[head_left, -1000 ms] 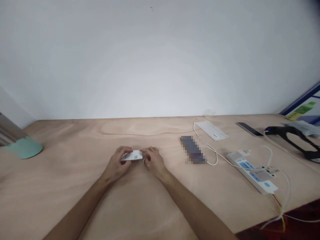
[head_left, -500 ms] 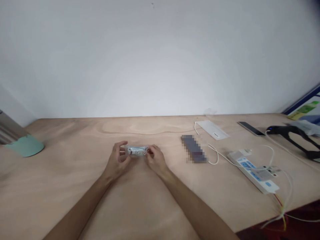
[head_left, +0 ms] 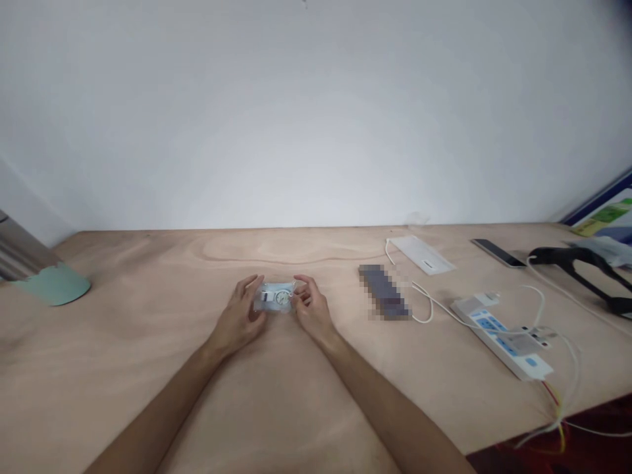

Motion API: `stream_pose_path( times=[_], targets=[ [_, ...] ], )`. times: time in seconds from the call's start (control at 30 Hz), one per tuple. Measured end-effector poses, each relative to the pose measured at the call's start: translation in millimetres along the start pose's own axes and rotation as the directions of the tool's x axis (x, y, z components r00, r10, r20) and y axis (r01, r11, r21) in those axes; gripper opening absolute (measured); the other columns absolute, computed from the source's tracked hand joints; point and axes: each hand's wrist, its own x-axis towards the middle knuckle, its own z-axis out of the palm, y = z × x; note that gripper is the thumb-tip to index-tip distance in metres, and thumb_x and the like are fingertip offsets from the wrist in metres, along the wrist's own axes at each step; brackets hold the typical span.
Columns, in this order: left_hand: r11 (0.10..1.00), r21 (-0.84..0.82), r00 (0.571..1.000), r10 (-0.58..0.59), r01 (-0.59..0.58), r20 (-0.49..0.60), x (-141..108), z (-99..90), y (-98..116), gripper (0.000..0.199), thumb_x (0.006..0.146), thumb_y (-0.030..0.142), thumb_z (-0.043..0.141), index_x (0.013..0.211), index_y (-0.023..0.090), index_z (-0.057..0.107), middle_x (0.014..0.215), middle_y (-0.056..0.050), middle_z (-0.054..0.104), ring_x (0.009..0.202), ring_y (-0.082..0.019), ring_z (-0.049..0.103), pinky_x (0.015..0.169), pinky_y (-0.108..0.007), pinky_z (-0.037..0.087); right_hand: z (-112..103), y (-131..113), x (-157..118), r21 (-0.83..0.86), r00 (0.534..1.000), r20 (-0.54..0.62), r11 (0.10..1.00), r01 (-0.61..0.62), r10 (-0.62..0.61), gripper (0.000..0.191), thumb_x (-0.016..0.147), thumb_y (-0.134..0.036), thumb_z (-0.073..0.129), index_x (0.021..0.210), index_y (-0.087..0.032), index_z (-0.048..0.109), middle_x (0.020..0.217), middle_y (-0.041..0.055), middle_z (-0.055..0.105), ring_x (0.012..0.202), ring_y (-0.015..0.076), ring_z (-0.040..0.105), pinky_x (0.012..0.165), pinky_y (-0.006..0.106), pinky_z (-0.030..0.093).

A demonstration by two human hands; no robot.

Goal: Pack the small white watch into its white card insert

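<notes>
A small clear plastic packet with a coiled white cable and a white piece inside is between my two hands, just over the wooden table. My left hand has its fingers curved around the packet's left end, thumb at the lower corner. At the right end, my right hand pinches the packet's edge between thumb and fingers. The packet's broad face shows towards me.
Right of my hands lies a blurred-out phone; behind it is a white flat pouch. Further right are a power strip with cables, a dark phone and a black frame. A steel-and-green cylinder lies far left.
The packet has turned so that more of its broad face shows, and it has shifted slightly right. Both hands have moved a little right with it; my left fingers have come closer over its end.
</notes>
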Motion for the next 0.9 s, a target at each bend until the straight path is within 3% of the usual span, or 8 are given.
stream_pose_path(
  times=[0.23,0.77,0.9],
  targets=[
    [0.995,0.074,0.993,0.057,-0.065,0.107,-0.5,-0.3,3.0,0.060,0.080,0.029,0.055,0.137,0.023,0.035,0.134,-0.011,0.042,0.123,-0.029,0.040,0.103,-0.047,0.037,-2.1,-1.5,-0.5,-0.041,1.000,0.009,0.999,-0.020,0.020,0.035,0.082,-0.027,0.051,0.117,-0.027,0.054,0.073,-0.0032,0.060,0.064,0.0128,0.056,0.061,0.023,0.045],
    [0.998,0.036,0.991,0.039,-0.044,0.127,0.8,1.1,1.7,0.051,0.079,0.032,0.056,0.127,0.020,0.044,0.123,-0.010,0.053,0.113,-0.028,0.047,0.098,-0.045,0.038,-0.5,1.9,1.6,-0.172,0.996,-0.025,0.982,-0.084,0.081,0.017,0.078,-0.027,0.057,0.095,-0.024,0.058,0.077,-0.0022,0.065,0.069,0.0143,0.060,0.065,0.027,0.047],
    [1.000,0.008,0.993,0.019,-0.020,0.115,1.1,0.9,2.8,0.051,0.075,0.025,0.055,0.124,0.019,0.045,0.119,-0.010,0.056,0.110,-0.027,0.049,0.097,-0.045,0.039,-1.1,0.6,1.5,-0.201,0.996,-0.040,0.976,-0.084,0.077,0.016,0.078,-0.027,0.057,0.093,-0.023,0.059,0.078,-0.0018,0.065,0.068,0.0144,0.060,0.066,0.028,0.047]
  ],
)
